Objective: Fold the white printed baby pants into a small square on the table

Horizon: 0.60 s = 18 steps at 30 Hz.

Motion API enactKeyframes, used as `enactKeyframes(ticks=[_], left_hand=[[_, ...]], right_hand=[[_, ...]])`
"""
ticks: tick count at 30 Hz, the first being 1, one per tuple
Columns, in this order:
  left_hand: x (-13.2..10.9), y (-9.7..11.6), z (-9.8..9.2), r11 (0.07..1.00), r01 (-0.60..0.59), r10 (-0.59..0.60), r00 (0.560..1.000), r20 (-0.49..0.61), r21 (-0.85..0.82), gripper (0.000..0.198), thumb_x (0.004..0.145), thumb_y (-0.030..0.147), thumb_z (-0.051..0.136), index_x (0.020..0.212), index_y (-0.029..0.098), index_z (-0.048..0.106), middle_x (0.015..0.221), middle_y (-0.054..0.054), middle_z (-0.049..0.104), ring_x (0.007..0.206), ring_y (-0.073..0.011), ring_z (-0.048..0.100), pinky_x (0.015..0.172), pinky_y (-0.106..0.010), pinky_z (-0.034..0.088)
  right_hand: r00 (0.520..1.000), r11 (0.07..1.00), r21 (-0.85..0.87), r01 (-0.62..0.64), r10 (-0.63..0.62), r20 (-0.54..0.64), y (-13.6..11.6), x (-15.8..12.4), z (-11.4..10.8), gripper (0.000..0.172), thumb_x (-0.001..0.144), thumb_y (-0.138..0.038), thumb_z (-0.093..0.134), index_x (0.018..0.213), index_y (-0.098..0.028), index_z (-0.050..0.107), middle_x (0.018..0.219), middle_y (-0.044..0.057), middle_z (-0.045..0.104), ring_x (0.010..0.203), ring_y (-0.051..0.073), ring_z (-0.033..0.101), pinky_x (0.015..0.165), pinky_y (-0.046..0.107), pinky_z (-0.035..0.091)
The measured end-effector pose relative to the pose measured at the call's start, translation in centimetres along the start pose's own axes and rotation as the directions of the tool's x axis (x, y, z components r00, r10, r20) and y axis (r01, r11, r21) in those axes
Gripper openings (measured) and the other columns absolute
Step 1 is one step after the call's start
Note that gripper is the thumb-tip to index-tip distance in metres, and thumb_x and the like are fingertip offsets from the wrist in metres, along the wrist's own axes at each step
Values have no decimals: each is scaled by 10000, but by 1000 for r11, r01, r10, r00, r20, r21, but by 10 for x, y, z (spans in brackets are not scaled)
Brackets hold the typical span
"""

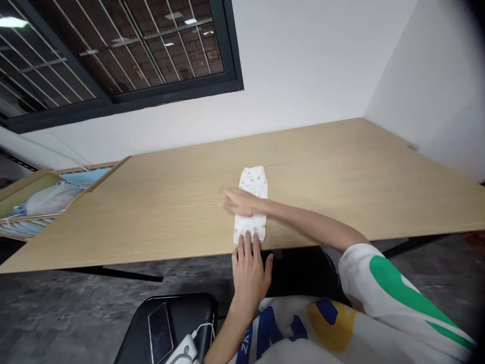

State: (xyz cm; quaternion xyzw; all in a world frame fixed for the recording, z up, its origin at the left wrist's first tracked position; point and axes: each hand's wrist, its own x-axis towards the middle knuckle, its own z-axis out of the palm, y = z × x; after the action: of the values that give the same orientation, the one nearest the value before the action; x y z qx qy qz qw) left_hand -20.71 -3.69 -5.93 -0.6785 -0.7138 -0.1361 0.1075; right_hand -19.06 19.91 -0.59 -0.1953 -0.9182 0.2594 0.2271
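Note:
A narrow white folded cloth with a small printed pattern [254,181] lies flat on the light wooden table [170,217], its near end close to the front edge. My left hand [248,270] is open, with fingertips resting on that near end and the palm off the table's edge. Across the middle of the cloth lies my right hand [244,202], its fingers pointing left past the cloth's side. Motion blurs those fingers, but they look stretched out with nothing held. Part of the cloth is hidden beneath this hand.
At the left end of the table is an open box [49,202] containing bagged and blue items. Below the front edge, a black chair [189,308] holds a phone [160,333] and a white device with a cable [185,349]. A white wall [303,65] and barred window stand behind.

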Motion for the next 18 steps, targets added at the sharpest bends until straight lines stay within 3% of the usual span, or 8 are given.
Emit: enactKeyframes(ticks=[2, 5, 8, 11, 18], left_hand=[[-1, 3, 7, 999, 24, -24, 1000, 10, 23, 597, 1032, 459, 444, 1530, 133, 495, 1580, -208, 497, 1479, -404, 425, 1104, -537, 435], [-5, 2, 17, 997, 42, -44, 999, 31, 64, 557, 1031, 500, 434, 1377, 114, 636, 1398, -233, 640, 1378, -417, 522, 1116, -573, 418], [-10, 4, 28, 992, 54, -58, 998, 38, 110, 559, 1011, 529, 467, 1279, 97, 699, 1279, -259, 689, 1296, -440, 581, 1115, -618, 408], [-14, 8, 38, 992, 80, -83, 996, 25, 102, 579, 999, 521, 495, 1322, 75, 677, 1326, -282, 661, 1333, -452, 564, 1129, -619, 405], [-14, 13, 43, 993, 121, -121, 993, 5, -6, 679, 999, 488, 527, 1523, 57, 504, 1635, -304, 367, 1559, -472, 284, 1186, -628, 342]], right_hand=[[963, 977, 80, 200, -211, 167, -18, -33, 11, 630, 1061, -576, 446, 1612, -276, 387, 1702, 66, 348, 1539, 257, 372, 1250, 418, 316], [891, 923, 179, 340, -377, 253, -28, -71, 24, 612, 1095, -502, 399, 1663, -293, 307, 1736, 29, 242, 1605, 210, 217, 1308, 391, 205], [869, 905, 174, 388, -422, 257, -22, -89, 35, 588, 1088, -426, 456, 1642, -248, 372, 1708, 68, 293, 1599, 227, 231, 1317, 415, 198], [857, 897, 125, 423, -441, 266, -8, -91, 45, 568, 1078, -388, 493, 1619, -230, 418, 1688, 94, 328, 1588, 244, 266, 1314, 448, 203], [871, 909, -50, 413, -378, 315, 29, -68, 41, 610, 1086, -446, 446, 1606, -129, 422, 1685, 152, 322, 1601, 265, 215, 1312, 446, 148]])
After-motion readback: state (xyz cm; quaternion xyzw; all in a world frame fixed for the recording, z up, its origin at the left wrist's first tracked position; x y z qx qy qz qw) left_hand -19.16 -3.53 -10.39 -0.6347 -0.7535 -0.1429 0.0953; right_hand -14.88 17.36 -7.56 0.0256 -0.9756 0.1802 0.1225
